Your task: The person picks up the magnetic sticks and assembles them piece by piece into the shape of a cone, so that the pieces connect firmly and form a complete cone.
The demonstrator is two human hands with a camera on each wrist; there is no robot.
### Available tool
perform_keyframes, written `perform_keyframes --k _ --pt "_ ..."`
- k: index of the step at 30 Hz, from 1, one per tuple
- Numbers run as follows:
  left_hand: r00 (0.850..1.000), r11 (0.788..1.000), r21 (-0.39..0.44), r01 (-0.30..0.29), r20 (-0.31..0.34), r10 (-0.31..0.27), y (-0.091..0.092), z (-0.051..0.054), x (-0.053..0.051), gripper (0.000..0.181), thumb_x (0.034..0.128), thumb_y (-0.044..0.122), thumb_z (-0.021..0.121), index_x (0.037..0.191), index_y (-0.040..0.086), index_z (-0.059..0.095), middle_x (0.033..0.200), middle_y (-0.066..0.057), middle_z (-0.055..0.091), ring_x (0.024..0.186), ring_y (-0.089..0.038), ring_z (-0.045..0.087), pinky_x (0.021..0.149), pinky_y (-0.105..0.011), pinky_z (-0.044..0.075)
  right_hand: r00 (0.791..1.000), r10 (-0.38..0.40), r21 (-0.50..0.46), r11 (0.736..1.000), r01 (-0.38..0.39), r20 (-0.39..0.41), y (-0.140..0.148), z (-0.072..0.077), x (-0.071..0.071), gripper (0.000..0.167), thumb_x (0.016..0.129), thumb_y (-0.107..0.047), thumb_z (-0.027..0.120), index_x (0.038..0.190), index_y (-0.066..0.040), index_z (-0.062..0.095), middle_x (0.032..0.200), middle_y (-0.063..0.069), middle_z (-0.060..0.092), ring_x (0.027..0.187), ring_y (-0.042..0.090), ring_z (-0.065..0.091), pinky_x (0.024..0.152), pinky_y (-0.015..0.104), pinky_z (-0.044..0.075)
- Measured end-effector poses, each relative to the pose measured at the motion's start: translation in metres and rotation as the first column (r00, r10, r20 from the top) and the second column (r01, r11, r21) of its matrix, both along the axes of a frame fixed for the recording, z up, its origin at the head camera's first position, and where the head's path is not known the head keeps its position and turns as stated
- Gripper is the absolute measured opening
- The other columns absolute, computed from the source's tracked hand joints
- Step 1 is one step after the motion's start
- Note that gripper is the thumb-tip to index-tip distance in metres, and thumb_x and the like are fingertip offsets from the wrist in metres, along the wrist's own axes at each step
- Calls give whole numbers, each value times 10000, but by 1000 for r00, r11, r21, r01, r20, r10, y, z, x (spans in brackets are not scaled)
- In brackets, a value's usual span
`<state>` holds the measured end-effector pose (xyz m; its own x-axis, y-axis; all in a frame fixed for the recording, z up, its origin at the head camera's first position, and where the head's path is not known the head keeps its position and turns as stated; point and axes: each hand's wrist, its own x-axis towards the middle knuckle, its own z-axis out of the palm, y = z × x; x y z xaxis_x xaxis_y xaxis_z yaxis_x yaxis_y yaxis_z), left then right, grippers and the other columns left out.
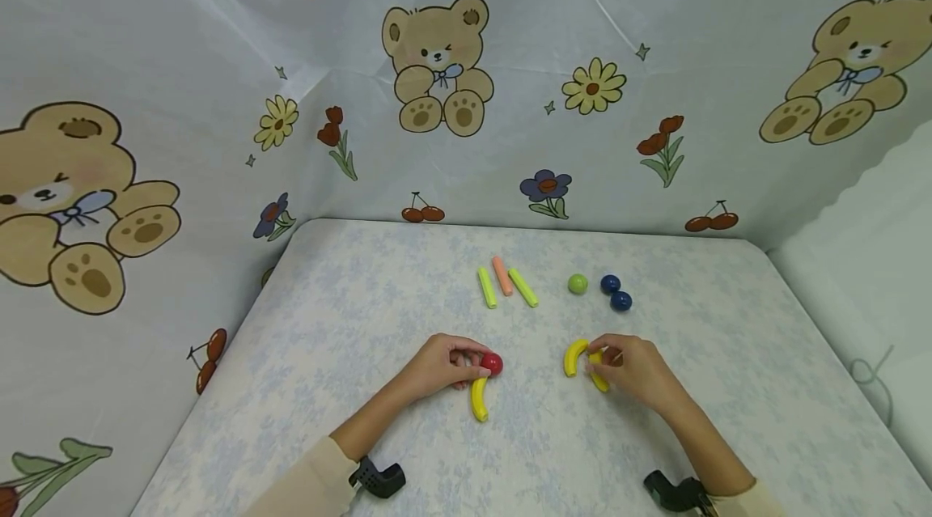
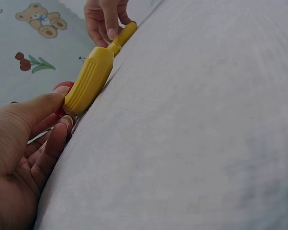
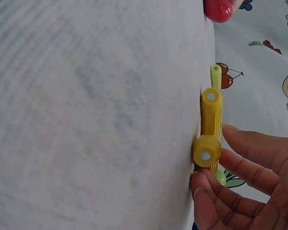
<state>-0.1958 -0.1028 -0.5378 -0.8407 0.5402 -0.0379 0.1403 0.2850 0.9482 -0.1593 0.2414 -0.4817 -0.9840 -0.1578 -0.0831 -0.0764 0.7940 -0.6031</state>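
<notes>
My left hand (image 1: 446,365) pinches a glossy red ball (image 1: 493,363) between thumb and fingers, low over the table. A curved yellow toy rod (image 1: 479,400) lies against the ball's near side; the left wrist view shows this ribbed rod (image 2: 90,81) close to the thumb. On the right, my right hand (image 1: 636,371) has thumb and fingers around a second curved yellow rod (image 1: 599,378). Beside it, a third curved yellow rod (image 1: 573,357) lies to the left. Round silvery discs show at the rod ends in the right wrist view, on the nearer rod (image 3: 206,151) too.
Behind the hands lie two light-green sticks (image 1: 487,288) and an orange stick (image 1: 502,276). Right of them are a green ball (image 1: 578,284) and two dark blue balls (image 1: 610,284). A bear-print cloth (image 1: 473,169) hangs behind the pale table (image 1: 349,298).
</notes>
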Motion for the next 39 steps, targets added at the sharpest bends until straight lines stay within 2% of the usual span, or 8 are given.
perform_keyframes --k 7,12,17,23,29,34,39 --pt "1000 1000 4 1 6 -1 0 1 0 308 870 297 830 1154 193 768 861 4 710 576 -129 609 547 -300 561 999 -2 52 999 0 39 -1 4 4 168 824 -123 846 939 -142 726 812 -21 621 748 159 577 635 321 474" --pt "1000 1000 9 2 3 -2 -1 2 0 307 872 291 829 1154 187 767 857 2 707 578 -129 611 547 -299 562 999 2 99 995 -6 40 0 7 6 188 813 -108 849 876 -131 673 811 -20 637 731 158 567 609 335 462" --pt "1000 1000 5 1 -3 -1 -1 2 0 318 870 306 829 1158 187 766 862 5 707 579 -120 615 547 -293 561 1000 -3 139 990 0 22 2 6 5 270 804 -144 867 927 -88 634 792 -3 604 704 166 530 607 328 451" --pt "1000 1000 11 5 6 -5 0 1 0 325 869 294 831 1163 173 763 873 0 704 586 -122 629 550 -300 569 1000 -12 131 991 10 18 5 2 6 311 789 -152 881 953 -55 636 770 4 560 678 167 490 586 304 418" --pt "1000 1000 15 4 2 -4 0 1 -1 312 868 287 833 1152 178 766 870 -2 708 582 -134 621 551 -305 567 1000 -13 140 990 14 -10 5 2 5 242 797 -108 861 977 -16 728 791 -5 638 717 154 558 632 329 494" --pt "1000 1000 4 2 8 -2 0 0 -1 306 870 285 830 1153 186 766 869 3 706 579 -132 622 552 -303 567 999 -12 149 989 17 -33 5 5 6 289 807 -79 839 1056 38 748 855 32 707 761 162 624 673 379 547" --pt "1000 1000 1 0 2 0 0 0 -1 301 871 281 830 1150 189 766 864 5 705 576 -126 618 550 -301 566 998 -6 150 989 15 -62 7 6 7 334 808 -30 796 1114 86 730 902 82 723 762 170 600 670 385 536"
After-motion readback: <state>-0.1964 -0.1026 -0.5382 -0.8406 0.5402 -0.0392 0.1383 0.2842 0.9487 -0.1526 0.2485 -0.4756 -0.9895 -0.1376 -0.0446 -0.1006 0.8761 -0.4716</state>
